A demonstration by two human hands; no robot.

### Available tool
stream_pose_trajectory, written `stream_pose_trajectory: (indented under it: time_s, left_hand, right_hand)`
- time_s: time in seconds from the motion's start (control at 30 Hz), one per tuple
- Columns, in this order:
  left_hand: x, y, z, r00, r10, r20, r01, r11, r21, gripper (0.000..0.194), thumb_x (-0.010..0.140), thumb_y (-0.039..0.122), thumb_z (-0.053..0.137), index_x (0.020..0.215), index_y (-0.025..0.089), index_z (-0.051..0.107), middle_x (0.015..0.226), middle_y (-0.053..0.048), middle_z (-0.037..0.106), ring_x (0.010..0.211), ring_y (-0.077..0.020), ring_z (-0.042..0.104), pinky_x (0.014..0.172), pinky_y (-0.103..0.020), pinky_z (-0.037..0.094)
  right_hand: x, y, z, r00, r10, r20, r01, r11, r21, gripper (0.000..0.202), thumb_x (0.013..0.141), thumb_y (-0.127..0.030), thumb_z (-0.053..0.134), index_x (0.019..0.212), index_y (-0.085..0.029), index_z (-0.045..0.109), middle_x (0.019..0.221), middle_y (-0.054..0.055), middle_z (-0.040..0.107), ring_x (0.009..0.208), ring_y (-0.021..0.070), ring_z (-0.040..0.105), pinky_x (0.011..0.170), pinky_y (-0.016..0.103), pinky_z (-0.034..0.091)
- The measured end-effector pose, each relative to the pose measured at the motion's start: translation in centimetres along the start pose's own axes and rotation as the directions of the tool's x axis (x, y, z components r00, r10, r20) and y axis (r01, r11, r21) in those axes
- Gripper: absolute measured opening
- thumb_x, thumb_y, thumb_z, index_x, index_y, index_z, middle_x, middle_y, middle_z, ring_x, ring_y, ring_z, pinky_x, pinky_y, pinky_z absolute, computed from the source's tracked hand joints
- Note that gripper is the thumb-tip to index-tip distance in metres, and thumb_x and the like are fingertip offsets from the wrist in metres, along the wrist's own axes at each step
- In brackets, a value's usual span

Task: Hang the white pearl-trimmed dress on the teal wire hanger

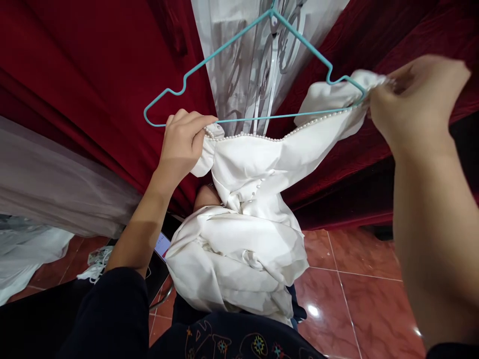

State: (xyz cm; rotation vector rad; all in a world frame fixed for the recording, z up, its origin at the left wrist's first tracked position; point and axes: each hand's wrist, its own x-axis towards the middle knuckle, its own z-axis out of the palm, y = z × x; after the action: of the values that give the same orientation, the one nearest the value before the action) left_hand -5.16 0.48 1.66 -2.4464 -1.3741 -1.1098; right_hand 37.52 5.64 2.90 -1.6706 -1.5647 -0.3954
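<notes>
A white dress (239, 239) with a pearl-beaded neckline lies bunched over the lap, its top stretched upward. Above the neckline is a thin turquoise hanger (224, 47), its right end at the dress's right sleeve. My left hand (183, 139) is closed around the hanger's lower bar and the beaded edge of the left sleeve. At the right, my right hand (415, 99) pinches the beaded edge of the other sleeve beside the hanger's right tip; its fingertips are partly hidden and blurred.
Red curtains (93, 75) hang on both sides, with white metalwork (273, 75) between them. A phone (162, 245) with a lit screen lies at the left on a black surface. Pale fabric (30, 254) hangs at far left, above red floor tiles (359, 299).
</notes>
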Motion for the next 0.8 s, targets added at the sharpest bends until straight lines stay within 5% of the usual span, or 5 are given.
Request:
stream_pose_trajectory:
  time_s: [0.13,0.27,0.43,0.63,0.8]
  left_hand:
    - [0.2,-0.2,0.1,1.0,-0.005,0.019,0.006,0.998,-0.058,0.034,0.104,0.015,0.051,0.122,0.03,0.077,0.111,-0.004,0.075,0.11,-0.0275,0.063,0.11,-0.049,0.045]
    - [0.3,-0.1,1.0,1.0,0.023,0.007,-0.023,0.996,-0.086,0.037,0.102,0.012,0.052,0.123,0.03,0.078,0.106,-0.003,0.076,0.106,-0.0269,0.064,0.104,-0.047,0.049]
    - [0.4,-0.6,2.0,0.99,0.125,-0.068,-0.134,0.981,-0.142,0.036,0.103,0.015,0.052,0.124,0.03,0.077,0.112,-0.002,0.078,0.104,-0.0251,0.068,0.103,-0.049,0.052]
    - [-3.1,0.1,2.9,0.884,0.134,-0.447,-0.228,0.96,-0.165,0.021,0.106,0.029,0.059,0.104,0.033,0.079,0.111,-0.002,0.075,0.108,-0.0224,0.071,0.097,-0.045,0.059]
    - [-6.4,-2.3,3.1,0.878,-0.269,-0.396,0.076,0.895,-0.439,0.012,0.092,0.029,0.074,0.102,0.025,0.08,0.099,-0.003,0.073,0.087,-0.0159,0.07,0.075,-0.03,0.058]
  right_hand:
    - [-3.2,0.3,-0.8,0.929,-0.204,0.31,0.176,0.978,0.117,0.011,0.072,-0.026,0.082,0.079,-0.019,0.076,0.063,0.002,0.065,0.056,0.0121,0.057,0.056,0.028,0.038]
    - [-5.8,-3.8,-2.1,0.731,-0.671,0.125,0.575,0.704,0.417,0.013,0.09,-0.033,0.07,0.096,-0.024,0.076,0.081,0.003,0.072,0.069,0.0151,0.065,0.062,0.03,0.047]
    - [-6.0,-8.6,-0.6,0.769,-0.629,-0.113,0.62,0.691,0.372,0.018,0.096,-0.023,0.061,0.109,-0.023,0.074,0.112,0.004,0.076,0.108,0.0226,0.07,0.1,0.042,0.053]
    - [-6.9,-8.9,2.2,0.851,-0.509,-0.132,0.513,0.748,0.421,0.023,0.094,-0.019,0.054,0.104,-0.021,0.075,0.094,0.001,0.077,0.084,0.0161,0.069,0.089,0.036,0.052]
    - [-6.8,-8.3,1.0,0.836,-0.536,-0.117,0.531,0.735,0.421,0.023,0.093,-0.017,0.055,0.103,-0.022,0.075,0.097,0.0,0.078,0.085,0.0151,0.071,0.09,0.036,0.052]
